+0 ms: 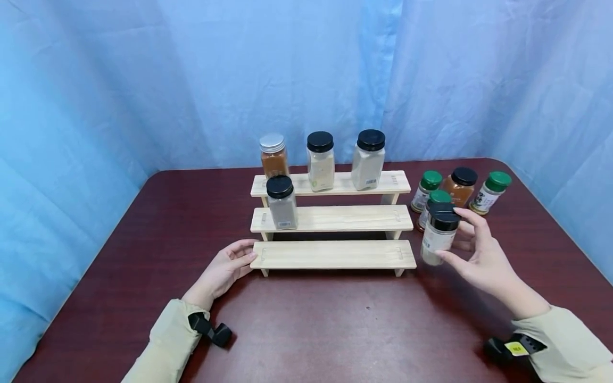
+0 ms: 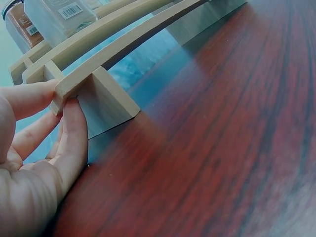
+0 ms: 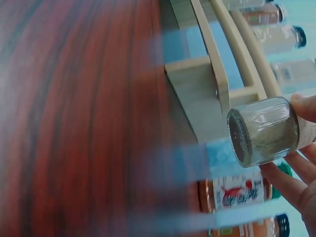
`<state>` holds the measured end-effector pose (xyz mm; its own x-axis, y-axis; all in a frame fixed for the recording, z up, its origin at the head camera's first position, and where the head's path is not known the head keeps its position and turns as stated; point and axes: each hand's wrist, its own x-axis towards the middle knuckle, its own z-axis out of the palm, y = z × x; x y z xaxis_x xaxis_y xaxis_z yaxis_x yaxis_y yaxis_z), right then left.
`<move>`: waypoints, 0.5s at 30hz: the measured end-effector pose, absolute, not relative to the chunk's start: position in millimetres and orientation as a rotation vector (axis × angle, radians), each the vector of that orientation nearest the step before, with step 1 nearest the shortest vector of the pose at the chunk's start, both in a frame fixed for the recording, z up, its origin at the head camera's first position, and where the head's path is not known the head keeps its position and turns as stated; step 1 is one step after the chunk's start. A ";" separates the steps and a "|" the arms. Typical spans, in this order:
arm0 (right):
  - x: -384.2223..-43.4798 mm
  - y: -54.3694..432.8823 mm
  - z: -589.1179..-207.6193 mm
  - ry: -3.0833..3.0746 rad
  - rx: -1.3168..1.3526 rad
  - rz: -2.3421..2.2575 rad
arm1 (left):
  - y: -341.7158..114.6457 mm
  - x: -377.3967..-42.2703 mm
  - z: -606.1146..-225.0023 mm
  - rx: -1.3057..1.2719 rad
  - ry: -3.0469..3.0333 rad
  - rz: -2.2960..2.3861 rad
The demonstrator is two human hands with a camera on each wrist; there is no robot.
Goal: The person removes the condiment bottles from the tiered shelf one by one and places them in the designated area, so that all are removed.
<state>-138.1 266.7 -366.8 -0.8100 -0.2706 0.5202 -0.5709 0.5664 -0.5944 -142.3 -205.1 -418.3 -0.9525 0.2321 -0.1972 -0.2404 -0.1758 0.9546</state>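
My right hand (image 1: 486, 263) grips a clear spice jar (image 1: 435, 243) with a black lid and a pale label, lifted beside the rack's right end. Its glass base and grainy contents show in the right wrist view. At the other end, my left hand (image 1: 227, 270) pinches the lowest board of the three-step wooden rack (image 1: 330, 255), thumb above and a finger underneath in the left wrist view. A black-lidded jar (image 1: 283, 211) stands on the middle step's left. On the top step are a silver-lidded jar (image 1: 274, 161) and two black-lidded jars (image 1: 321, 169).
Right of the rack, several jars stand close together: a green-lidded jar (image 1: 421, 198), an orange-brown jar (image 1: 458, 190) with a black lid, and another green-lidded jar (image 1: 487, 196) among them. Blue curtains (image 1: 287, 69) surround the dark red table (image 1: 335, 330).
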 end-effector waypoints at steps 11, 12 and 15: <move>-149.8 294.9 -379.5 -2.480 0.666 1.088 | -204.4 -141.5 -415.6 -0.017 1.746 2.213; -151.1 296.3 -380.6 -2.485 0.663 1.085 | -204.3 -141.5 -415.4 -0.019 1.747 2.214; -154.8 299.1 -382.5 -2.498 0.650 1.078 | -204.0 -141.5 -414.6 -0.021 1.751 2.215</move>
<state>-154.8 299.1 -382.5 -0.8366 -0.2729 0.4750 -0.5329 0.6067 -0.5899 -141.5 -204.0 -414.6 -0.9496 0.2367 -0.2054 -0.2545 -0.1999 0.9462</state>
